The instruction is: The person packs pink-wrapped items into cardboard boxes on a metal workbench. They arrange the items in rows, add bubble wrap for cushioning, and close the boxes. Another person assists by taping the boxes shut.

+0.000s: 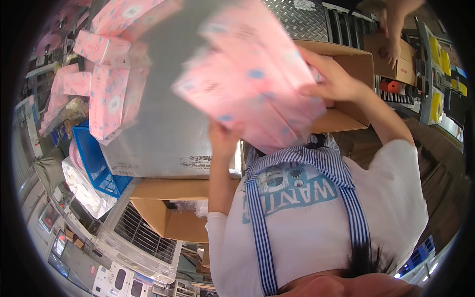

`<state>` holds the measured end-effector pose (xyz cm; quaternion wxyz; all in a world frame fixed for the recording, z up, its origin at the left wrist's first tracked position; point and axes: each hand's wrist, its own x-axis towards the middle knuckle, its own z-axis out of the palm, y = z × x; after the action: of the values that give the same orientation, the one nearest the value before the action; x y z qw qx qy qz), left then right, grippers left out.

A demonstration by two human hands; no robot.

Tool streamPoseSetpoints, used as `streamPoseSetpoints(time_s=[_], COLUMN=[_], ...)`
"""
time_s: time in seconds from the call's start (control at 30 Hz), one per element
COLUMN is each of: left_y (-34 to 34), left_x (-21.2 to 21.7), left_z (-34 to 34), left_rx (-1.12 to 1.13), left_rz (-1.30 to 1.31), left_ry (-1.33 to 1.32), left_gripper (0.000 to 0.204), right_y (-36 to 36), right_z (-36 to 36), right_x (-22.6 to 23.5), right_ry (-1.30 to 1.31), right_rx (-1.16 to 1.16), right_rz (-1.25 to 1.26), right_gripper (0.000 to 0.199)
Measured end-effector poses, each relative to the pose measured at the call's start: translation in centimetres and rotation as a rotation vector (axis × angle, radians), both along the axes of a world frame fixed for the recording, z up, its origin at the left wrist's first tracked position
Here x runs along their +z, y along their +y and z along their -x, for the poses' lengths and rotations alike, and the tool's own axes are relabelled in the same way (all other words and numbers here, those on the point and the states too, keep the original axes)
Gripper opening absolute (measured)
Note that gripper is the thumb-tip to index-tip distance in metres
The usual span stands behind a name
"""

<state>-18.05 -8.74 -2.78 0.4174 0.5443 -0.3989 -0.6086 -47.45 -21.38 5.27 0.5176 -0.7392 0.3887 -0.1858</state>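
Between my two hands is a bundle of pink packs (262,74), printed with blue spots and smeared by motion. They look like wrapped oblong packs, tilted above the metal tabletop (163,114). My left hand (225,140) grips the bundle's near lower edge, its fingers partly hidden beneath. My right hand (334,79) holds the right end, with thumb and fingers around it. Below and behind my right hand is an open cardboard carton (357,74), mostly covered by the bundle. More pink packs (110,96) lie in an untidy pile at the table's left.
At the table's left edge stands a blue plastic crate (91,158). Another open carton (188,226) with clear plastic inside sits by my left arm. Beyond are a diamond-plate metal sheet (302,22) and rollers (341,29). Another person's hand (393,47) hangs near a closed carton (405,62).
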Motion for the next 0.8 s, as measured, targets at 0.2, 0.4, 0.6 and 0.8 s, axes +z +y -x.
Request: streamPoseSetpoints(time_s=[0.2,0.4,0.6,0.8], left_y=[-3.5,-3.5,-3.2,-3.6], left_x=[-3.9,-9.8,-8.1,-8.6], left_z=[7.6,6.3,12.7,13.5], left_rx=[-0.453,-0.671,-0.937,-0.846], left_rz=[-0.182,0.363,0.356,0.434], left_ry=[-0.217,-1.138,-1.317,-1.196], left_gripper=[0.081,0.073,0.066,0.057], right_y=[8.1,7.0,2.3,2.3], right_z=[8.8,3.1,6.4,14.4], right_x=[-4.5,-20.4,-25.8,-29.2], right_ry=[0.549,0.360,0.776,1.089], right_rx=[-0.146,-0.150,0.035,0.043], right_rz=[-0.491,-0.271,0.051,0.137], right_gripper=[0.068,0.048,0.049,0.022])
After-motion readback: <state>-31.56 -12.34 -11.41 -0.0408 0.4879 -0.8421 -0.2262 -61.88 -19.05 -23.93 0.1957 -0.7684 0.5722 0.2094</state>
